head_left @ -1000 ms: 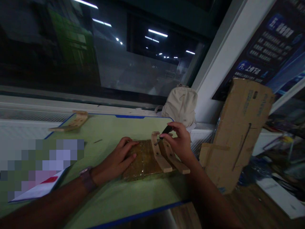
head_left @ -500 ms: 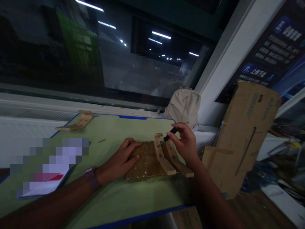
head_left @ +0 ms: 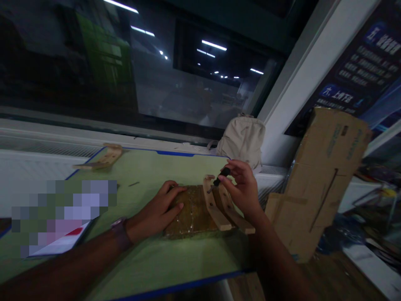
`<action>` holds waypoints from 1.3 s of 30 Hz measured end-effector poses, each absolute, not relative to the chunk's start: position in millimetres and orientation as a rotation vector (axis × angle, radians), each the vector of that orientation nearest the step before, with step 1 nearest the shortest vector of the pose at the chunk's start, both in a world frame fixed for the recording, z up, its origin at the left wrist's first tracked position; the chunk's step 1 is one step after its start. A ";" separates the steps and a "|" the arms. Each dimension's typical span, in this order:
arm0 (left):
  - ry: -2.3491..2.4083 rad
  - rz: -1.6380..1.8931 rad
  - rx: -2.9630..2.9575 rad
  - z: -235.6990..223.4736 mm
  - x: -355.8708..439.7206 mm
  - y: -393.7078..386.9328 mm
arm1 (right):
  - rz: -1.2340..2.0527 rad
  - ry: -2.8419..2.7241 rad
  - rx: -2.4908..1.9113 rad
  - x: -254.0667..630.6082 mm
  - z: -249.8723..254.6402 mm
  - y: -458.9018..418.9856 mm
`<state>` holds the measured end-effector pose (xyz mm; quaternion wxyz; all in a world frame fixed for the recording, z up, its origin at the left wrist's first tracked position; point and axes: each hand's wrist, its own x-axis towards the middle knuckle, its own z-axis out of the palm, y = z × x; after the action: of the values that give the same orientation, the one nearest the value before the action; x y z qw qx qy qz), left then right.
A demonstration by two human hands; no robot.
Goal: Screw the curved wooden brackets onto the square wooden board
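Observation:
A brown tape-wrapped block [head_left: 191, 209] lies on the green tabletop [head_left: 140, 259]. My left hand [head_left: 167, 205] rests on its left side, fingers spread out. Two curved wooden pieces with holes stand at the block's right end, a left one [head_left: 216, 213] and a right one [head_left: 233, 213]. My right hand [head_left: 242, 184] grips a screwdriver [head_left: 222, 176] by its black handle. The tool slants down to the left, its tip at the upper hole of the left wooden piece; whether a screw sits there is too small to tell.
Another curved wooden piece [head_left: 106, 159] lies at the table's far left corner. A small thin dark object [head_left: 133, 184] is on the tabletop. To the left is a partly blurred-out booklet [head_left: 59, 242]. A beige backpack [head_left: 242, 140] and a cardboard sheet [head_left: 328, 179] stand beyond the table.
The fingers of my right hand have shifted on the screwdriver handle, showing more of it. My left hand, the block and the wooden pieces keep their places.

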<state>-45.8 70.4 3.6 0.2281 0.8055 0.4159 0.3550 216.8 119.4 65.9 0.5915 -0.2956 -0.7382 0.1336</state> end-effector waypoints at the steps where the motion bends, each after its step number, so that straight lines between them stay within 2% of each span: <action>1: 1.144 0.977 2.217 4.3 -45.8 70.3 | 0.259 -1.744 -0.675 215.9 67.8 118.3; 7: 1.153 0.970 2.211 6.3 -46.0 69.8 | 0.172 -1.880 -0.650 216.4 78.7 115.2; 15: 1.134 1.000 2.226 6.1 -45.4 69.5 | 0.677 -1.752 -0.597 216.4 69.6 119.7; 19: 1.141 1.006 2.231 6.4 -45.3 70.1 | 0.437 -1.638 -0.703 215.3 67.5 123.2; 23: 1.149 1.037 2.227 4.0 -45.0 70.9 | 0.235 -1.763 -0.700 218.7 72.0 124.3; 29: 1.156 0.997 2.232 3.9 -44.9 70.3 | 0.511 -1.851 -0.635 216.8 70.7 117.8; 36: 1.127 0.998 2.232 6.3 -45.7 69.8 | 0.203 -1.802 -0.701 220.1 70.5 119.4; 39: 1.134 0.987 2.235 5.1 -46.1 70.2 | 0.231 -1.958 -0.659 217.3 76.9 116.2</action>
<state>-46.1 70.2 5.1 0.2218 0.8090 0.4105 0.3574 217.3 116.2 76.9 0.5066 -0.2732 -0.8121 0.0958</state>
